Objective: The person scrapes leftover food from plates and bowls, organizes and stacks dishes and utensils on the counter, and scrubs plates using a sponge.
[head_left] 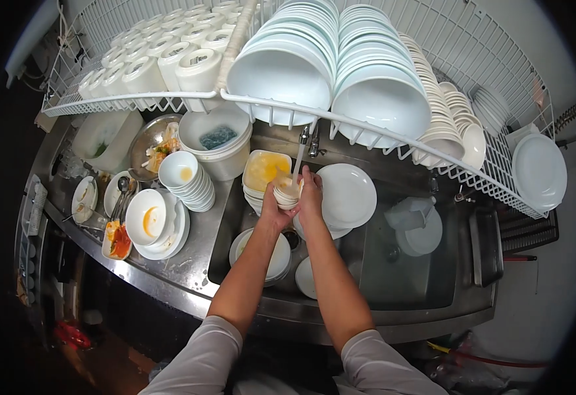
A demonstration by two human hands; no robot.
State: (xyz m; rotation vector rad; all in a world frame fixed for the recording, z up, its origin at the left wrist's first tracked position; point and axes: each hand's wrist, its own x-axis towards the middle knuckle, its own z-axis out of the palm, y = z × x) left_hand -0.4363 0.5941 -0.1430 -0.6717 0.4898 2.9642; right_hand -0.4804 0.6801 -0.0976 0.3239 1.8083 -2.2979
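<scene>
Shiny metal counter (pixel 202 249) on your left holds dirty bowls (pixel 138 214). Next, your left hand (pixel 278 212) curls its fingers around small white dishes (pixel 289 191) under running water (pixel 300 159); your right hand (pixel 310 195) presses their other side. They're probably light, hard, slippery, easy to chip: hold both sides. Rightward sit white plates (pixel 348 195).

My bare forearms (pixel 250 273) stretch from near to far, converging where my left hand (pixel 276 212) and right hand (pixel 310 197) cup close together, fingers bent.
</scene>
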